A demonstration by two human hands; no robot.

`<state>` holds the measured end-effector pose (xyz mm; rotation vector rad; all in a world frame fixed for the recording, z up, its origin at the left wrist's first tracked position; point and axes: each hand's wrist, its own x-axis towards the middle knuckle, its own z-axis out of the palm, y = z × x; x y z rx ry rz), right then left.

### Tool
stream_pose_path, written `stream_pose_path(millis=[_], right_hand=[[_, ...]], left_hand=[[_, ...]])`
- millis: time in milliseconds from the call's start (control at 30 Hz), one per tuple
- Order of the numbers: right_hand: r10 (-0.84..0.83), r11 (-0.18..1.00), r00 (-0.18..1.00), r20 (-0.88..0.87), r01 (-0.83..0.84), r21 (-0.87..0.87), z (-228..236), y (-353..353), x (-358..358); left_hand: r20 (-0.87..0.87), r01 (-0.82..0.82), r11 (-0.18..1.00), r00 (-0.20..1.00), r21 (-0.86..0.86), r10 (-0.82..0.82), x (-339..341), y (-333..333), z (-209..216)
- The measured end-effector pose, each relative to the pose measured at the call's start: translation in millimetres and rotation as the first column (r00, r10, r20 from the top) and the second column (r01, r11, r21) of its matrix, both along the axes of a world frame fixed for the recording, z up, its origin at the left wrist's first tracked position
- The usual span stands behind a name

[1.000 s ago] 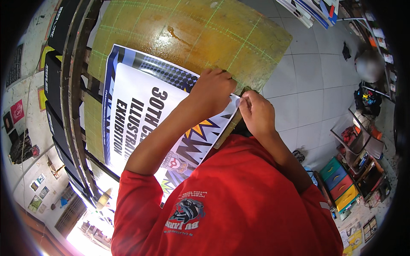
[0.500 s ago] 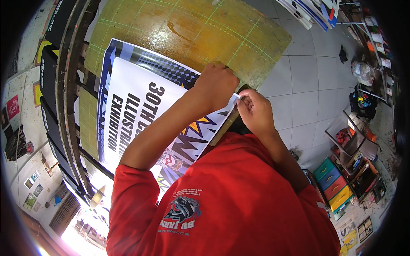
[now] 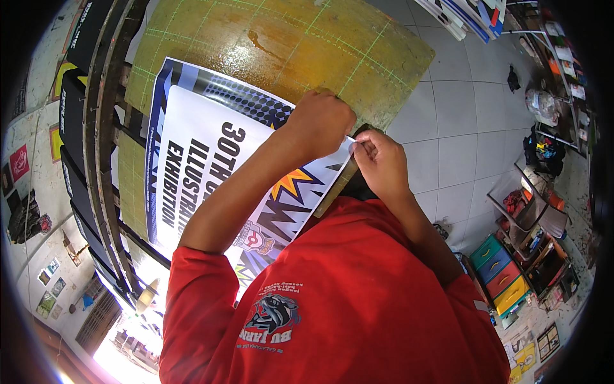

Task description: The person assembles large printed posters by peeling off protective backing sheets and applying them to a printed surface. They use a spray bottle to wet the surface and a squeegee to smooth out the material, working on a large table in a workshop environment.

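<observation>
A large printed poster [image 3: 208, 118], white with bold black lettering and blue, purple and yellow zigzag patterns, lies on the cutting mat and reaches up against my red shirt. My left hand [image 3: 323, 125] is closed like a fist over the poster's upper right edge; its fingertips are turned down and hidden. Just right of it, my right hand [image 3: 382, 163] pinches the poster's right corner between thumb and fingers. My left forearm crosses the poster and covers part of its lettering.
The worn yellow-green cutting mat [image 3: 358, 48] with grid lines bears a wet-looking patch [image 3: 259, 41]. Dark rails [image 3: 105, 128] run along the left. To the right are a tiled floor [image 3: 451, 109], a chair [image 3: 534, 205] and a coloured drawer unit [image 3: 495, 269]. Flat sheets [image 3: 470, 19] stand at upper right.
Both hands have shifted slightly left and up, still close together at the poster's corner. That corner has moved a little left with them.
</observation>
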<state>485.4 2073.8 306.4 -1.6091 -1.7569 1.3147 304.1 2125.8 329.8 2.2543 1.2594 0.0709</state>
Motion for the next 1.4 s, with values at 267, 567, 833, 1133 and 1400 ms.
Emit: stream_pose_path(millis=[267,567,833,1133,1400], right_hand=[[-0.023,1.000,1.000,-0.011,0.022,-0.013,-0.4,0.0,-1.2],[0.076,0.950,0.994,-0.076,-0.049,0.308,-10.9,-6.8,7.9],[0.096,0.944,0.995,-0.029,-0.082,0.319,-9.4,-7.8,9.8],[0.121,0.941,0.993,-0.008,-0.112,0.318,-9.7,-4.4,10.0],[0.136,0.936,0.991,0.006,-0.130,0.327,-7.5,-3.2,10.2]], left_hand=[[-0.002,-0.040,0.999,0.999,-0.018,0.040,0.8,-0.7,4.0],[0.026,-0.040,0.996,0.999,0.075,0.038,-2.1,-14.7,5.4],[0.126,-0.082,0.981,0.990,0.178,0.060,-11.4,-27.2,-0.3],[0.135,-0.099,0.982,0.988,0.163,0.077,-15.1,-30.0,-3.8],[0.162,-0.118,0.979,0.983,0.164,0.091,-16.3,-31.5,0.1]])
